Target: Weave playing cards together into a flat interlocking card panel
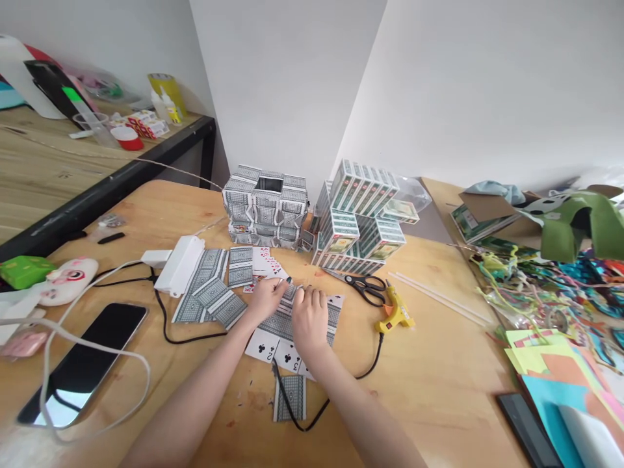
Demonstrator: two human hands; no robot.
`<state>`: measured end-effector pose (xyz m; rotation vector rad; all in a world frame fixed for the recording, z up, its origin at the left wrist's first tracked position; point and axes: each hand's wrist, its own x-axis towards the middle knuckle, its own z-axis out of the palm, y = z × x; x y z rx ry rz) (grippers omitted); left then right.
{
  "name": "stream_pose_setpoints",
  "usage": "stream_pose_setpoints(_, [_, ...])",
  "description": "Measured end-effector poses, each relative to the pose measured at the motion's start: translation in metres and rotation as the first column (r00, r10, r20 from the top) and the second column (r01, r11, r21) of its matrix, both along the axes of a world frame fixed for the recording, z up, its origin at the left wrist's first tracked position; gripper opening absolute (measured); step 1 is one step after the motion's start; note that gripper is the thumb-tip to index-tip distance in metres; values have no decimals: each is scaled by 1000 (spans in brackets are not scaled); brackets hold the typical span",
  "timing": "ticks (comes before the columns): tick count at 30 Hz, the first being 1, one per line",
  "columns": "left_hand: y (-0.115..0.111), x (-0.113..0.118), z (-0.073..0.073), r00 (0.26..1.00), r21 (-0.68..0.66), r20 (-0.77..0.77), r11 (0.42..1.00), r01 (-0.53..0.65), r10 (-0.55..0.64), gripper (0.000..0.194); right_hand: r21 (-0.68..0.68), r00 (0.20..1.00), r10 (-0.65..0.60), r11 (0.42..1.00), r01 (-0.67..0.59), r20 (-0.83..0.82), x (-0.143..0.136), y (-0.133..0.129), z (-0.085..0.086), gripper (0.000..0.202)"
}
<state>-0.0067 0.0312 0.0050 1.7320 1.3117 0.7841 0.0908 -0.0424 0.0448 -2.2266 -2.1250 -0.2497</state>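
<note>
- While both forearms reach in from the near edge of the pale wooden table (439,403), the left hand (267,300) and the right hand (312,318) meet, just beside each other, over a flat sheet of grey-patterned playing cards (279,326).
- The left hand has its fingers bent, with the thumb pointing toward the right hand; whether it pinches a card cannot be told, since its fingertips are partly hidden.
- The right hand has its fingers curled down over the sheet, knuckles up; what lies between its fingertips cannot be seen.
- The sheet lies on the table under and between the hands, and white club-suit cards (262,345), among them a two and a three, show face up along its near side.
- Nearer the person, a single grey-backed card (296,398) lies beside a thin black cord (312,419).
- Left of the hands are a larger grey card panel (188,300) and a smaller joined card strip (220,303) overlapping it.
- Just beyond the left hand, white cards with red pips (264,261) lie partly spread.
- Farther back stands a box-like structure of grey cards (266,214) with a dark opening on top, and to its right rises a stack of small green-and-white card boxes (363,195).
- Right of the hands, black-handled scissors (366,290) lie next to a yellow glue gun (397,312).
</note>
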Motion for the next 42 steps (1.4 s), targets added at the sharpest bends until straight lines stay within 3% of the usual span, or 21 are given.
stream_pose_setpoints(7, [0, 0, 0, 999, 17, -34, 1000, -27, 27, 35, 85, 999, 6, 996, -10, 40, -11, -8, -15, 24])
stream_pose_setpoints(13, [-2, 1, 1, 997, 41, -73, 999, -36, 39, 35, 146, 996, 67, 987, -59, -54, 1, -11, -28, 24])
stream_pose_setpoints(20, [-2, 1, 0, 994, 74, -107, 997, -26, 33, 34, 194, 992, 122, 975, -112, -39, 12, -14, -40, 20])
stream_pose_setpoints(26, [-3, 2, 2, 991, 96, -122, 994, -44, 56, 36, 141, 975, 143, 983, -119, -170, 19, -17, -42, 24])
stream_pose_setpoints(33, [-5, 4, 4, 990, 109, -121, 993, -54, 68, 36, 111, 951, -9, 993, 45, -309, 9, -15, -39, 54])
stream_pose_setpoints(42, [-7, 5, 3, 988, 113, -140, 992, -54, 70, 35, 53, 945, -77, 994, 99, -317, 5, -6, -26, 48])
